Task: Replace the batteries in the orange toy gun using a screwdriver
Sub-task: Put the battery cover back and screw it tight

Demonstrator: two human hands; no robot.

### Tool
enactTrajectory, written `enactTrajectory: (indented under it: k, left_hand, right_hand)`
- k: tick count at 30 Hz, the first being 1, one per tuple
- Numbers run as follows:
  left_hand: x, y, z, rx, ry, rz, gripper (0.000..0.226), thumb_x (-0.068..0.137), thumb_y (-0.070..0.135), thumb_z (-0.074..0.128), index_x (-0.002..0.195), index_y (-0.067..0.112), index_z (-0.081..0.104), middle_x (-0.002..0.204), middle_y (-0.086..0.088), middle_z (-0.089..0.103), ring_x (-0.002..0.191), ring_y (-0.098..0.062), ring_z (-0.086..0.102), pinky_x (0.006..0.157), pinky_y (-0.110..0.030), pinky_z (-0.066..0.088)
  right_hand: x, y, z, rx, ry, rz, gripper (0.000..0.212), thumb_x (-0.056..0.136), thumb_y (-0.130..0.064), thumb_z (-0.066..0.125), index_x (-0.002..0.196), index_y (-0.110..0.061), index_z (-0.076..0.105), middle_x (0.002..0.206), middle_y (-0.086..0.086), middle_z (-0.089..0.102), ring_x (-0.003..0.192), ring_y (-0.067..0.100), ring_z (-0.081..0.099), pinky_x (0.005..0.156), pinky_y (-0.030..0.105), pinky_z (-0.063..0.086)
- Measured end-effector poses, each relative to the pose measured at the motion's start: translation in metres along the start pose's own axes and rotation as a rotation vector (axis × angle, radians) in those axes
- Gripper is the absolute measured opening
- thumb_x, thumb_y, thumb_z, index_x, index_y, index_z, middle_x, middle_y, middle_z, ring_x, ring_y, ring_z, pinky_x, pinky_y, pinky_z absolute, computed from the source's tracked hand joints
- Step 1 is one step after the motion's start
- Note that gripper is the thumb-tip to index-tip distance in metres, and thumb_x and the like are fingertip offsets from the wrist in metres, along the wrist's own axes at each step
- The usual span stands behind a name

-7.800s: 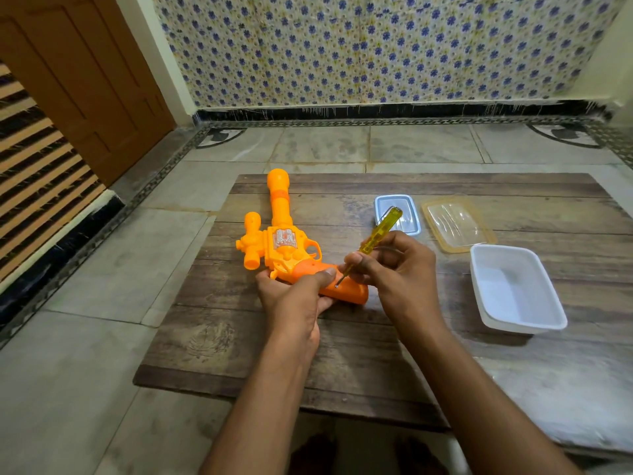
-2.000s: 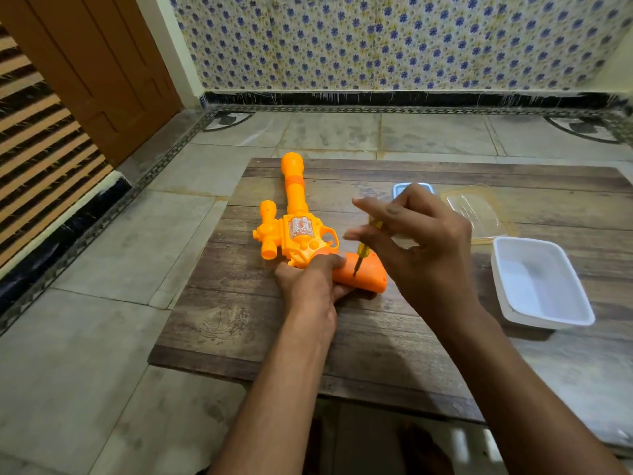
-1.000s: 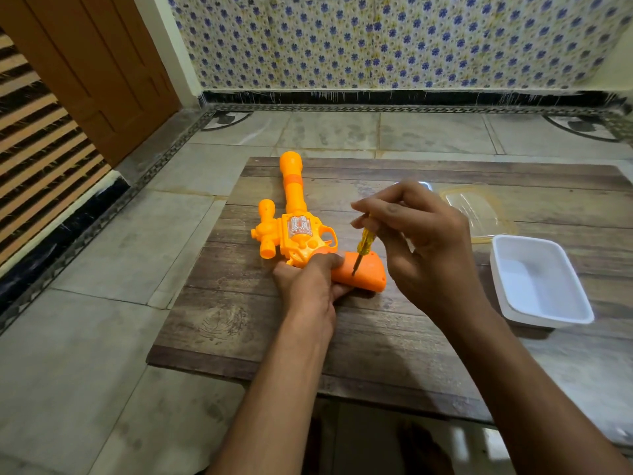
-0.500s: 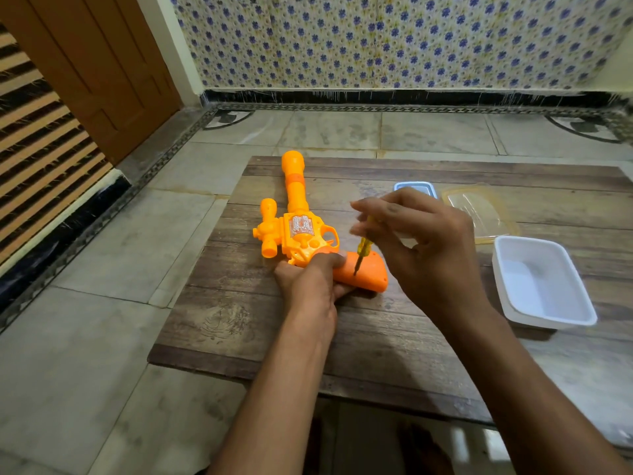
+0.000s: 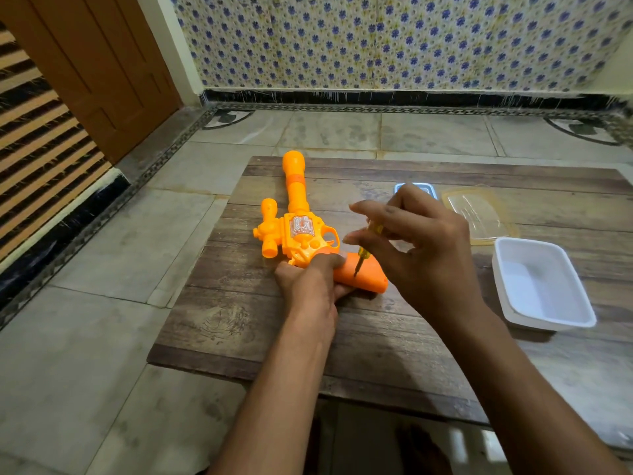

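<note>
Both forearms bare, extending fwd from bottom of frame. Left hand: palm down, wrist straight, fingers curled and pressing flat, thumb alongside. Right hand: raised above left, wrist flexed, back of hand toward camera; thumb and index fingertips pinched together, remaining fingers spread and extended toward left. Hands close together, not touching.

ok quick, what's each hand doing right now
left hand: closed on the toy gun's grip
right hand: holding the screwdriver, tip on the grip
</note>
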State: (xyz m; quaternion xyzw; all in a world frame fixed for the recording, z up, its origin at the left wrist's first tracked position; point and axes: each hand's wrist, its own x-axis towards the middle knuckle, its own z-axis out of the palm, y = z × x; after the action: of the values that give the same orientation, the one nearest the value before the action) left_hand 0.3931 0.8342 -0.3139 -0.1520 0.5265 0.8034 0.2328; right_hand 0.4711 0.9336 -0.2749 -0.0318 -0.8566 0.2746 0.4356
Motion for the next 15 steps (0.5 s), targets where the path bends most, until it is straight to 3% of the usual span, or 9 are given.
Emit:
enactTrajectory:
  k: [3, 6, 9, 12, 15]
  left_hand:
    - [-0.001, 0.001, 0.000, -0.003, -0.005, -0.006, 0.062, 0.079, -0.017, 0.066, 0.135, 0.006, 0.053, 0.118, -0.026, 0.069, 0.096, -0.047, 0.072, 0.055, -0.055, 0.062]
    - [-0.003, 0.002, 0.001, -0.009, -0.014, -0.008, 0.058, 0.080, -0.018, 0.065, 0.132, 0.005, 0.054, 0.116, -0.025, 0.070, 0.091, -0.042, 0.073, 0.052, -0.049, 0.062]
    - [-0.002, 0.001, 0.000, -0.007, -0.011, -0.003, 0.058, 0.079, -0.017, 0.067, 0.132, 0.002, 0.055, 0.118, -0.025, 0.070, 0.101, -0.045, 0.071, 0.067, -0.063, 0.062]
    - [0.001, -0.001, 0.000, 0.003, 0.000, 0.002, 0.062, 0.077, -0.015, 0.069, 0.133, 0.006, 0.055, 0.119, -0.022, 0.071, 0.103, -0.044, 0.071, 0.074, -0.066, 0.061]
    - [0.003, -0.002, -0.002, -0.010, -0.005, -0.010, 0.063, 0.075, -0.015, 0.068, 0.134, 0.001, 0.055, 0.118, -0.029, 0.070, 0.097, -0.048, 0.072, 0.061, -0.059, 0.062]
  right_hand:
    - [0.001, -0.002, 0.004, -0.057, 0.010, -0.010, 0.029, 0.083, -0.024, 0.082, 0.105, -0.006, 0.079, 0.078, 0.011, 0.056, 0.067, 0.021, 0.056, 0.064, 0.017, 0.045]
    - [-0.001, -0.001, 0.004, 0.005, -0.023, -0.009, 0.023, 0.092, -0.012, 0.074, 0.112, -0.002, 0.075, 0.095, 0.009, 0.066, 0.084, 0.018, 0.065, 0.074, 0.030, 0.052]
    - [-0.003, 0.002, -0.003, 0.131, -0.087, 0.024, 0.028, 0.093, 0.003, 0.063, 0.119, -0.001, 0.072, 0.106, 0.005, 0.074, 0.100, 0.011, 0.073, 0.081, 0.035, 0.060]
    - [-0.004, 0.003, -0.005, 0.088, -0.060, 0.016, 0.024, 0.090, 0.000, 0.074, 0.114, -0.003, 0.075, 0.097, 0.005, 0.077, 0.090, 0.013, 0.075, 0.072, 0.034, 0.061]
    - [-0.003, 0.001, 0.000, 0.006, -0.011, -0.004, 0.022, 0.086, -0.016, 0.082, 0.104, -0.004, 0.077, 0.083, 0.009, 0.069, 0.071, 0.017, 0.069, 0.064, 0.028, 0.056]
